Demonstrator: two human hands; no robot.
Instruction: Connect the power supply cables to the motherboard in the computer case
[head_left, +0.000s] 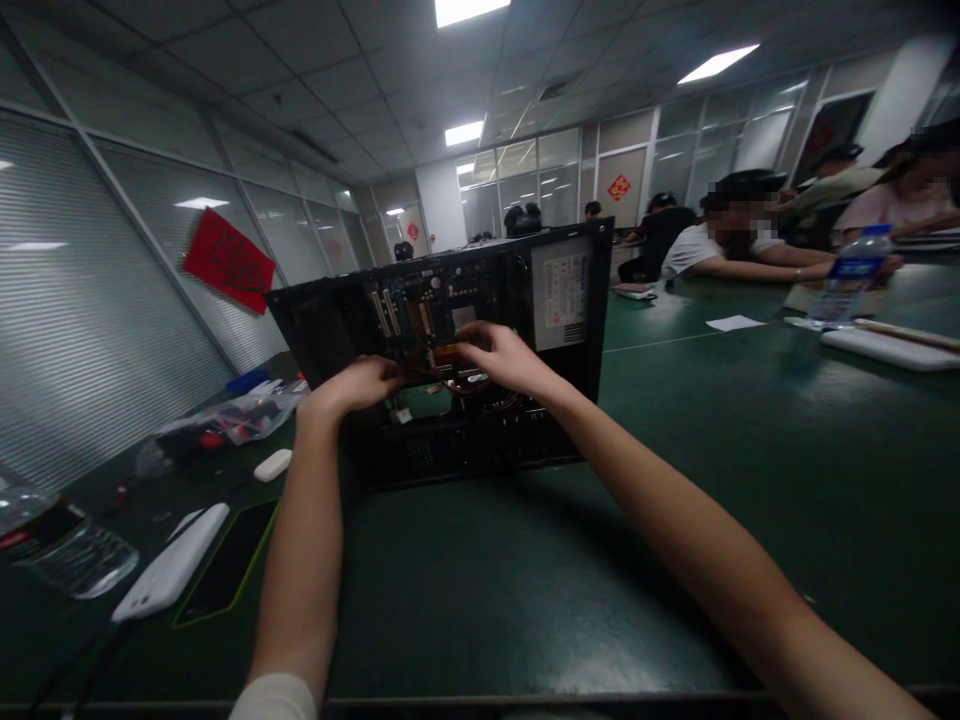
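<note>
An open black computer case [480, 440] stands on the green table in front of me, its inside facing me. Inside it are the motherboard [405, 290] with several light and brown slots, a bundle of cables [454, 388] and, at the upper right, a power supply [562, 300] with a white label. My left hand [358, 385] reaches in at the lower left, fingers curled beside the cables; what they hold is hidden. At the middle of the board, my right hand [501, 352] has thumb and fingers bent together near an orange-brown slot; anything between them is too small to name.
On the left lie a water bottle [60, 540], a white power bank [171, 562], a dark phone [229, 565] with a yellow-green edge, a small white case [273, 465] and a plastic bag [240, 415]. Another bottle [851, 280] stands at the right, near seated people.
</note>
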